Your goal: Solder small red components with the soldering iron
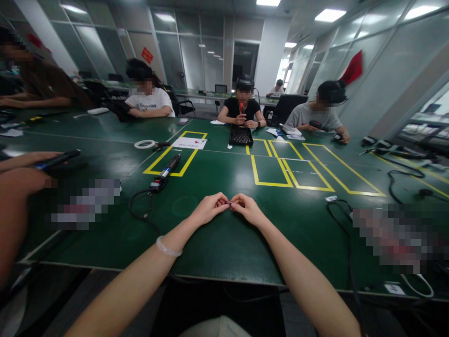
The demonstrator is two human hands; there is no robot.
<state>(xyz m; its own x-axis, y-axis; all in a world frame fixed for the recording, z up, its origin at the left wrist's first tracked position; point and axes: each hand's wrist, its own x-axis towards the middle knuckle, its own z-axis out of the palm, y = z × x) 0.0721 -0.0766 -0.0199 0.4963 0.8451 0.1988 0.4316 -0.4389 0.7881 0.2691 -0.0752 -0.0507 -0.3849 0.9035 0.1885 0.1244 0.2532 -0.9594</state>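
Note:
Just above the green table, my left hand and my right hand meet with fingertips pinched together. Between them is a tiny red and dark piece, too small to name and partly hidden by the fingers. Both hands are closed on it. To the left of my left hand lies a black and silver electric screwdriver, its cable looping toward me.
Yellow tape outlines mark the green table. A white ring and a paper sheet lie beyond the screwdriver. Across the table, a person sits behind a black tray. Cables run at right.

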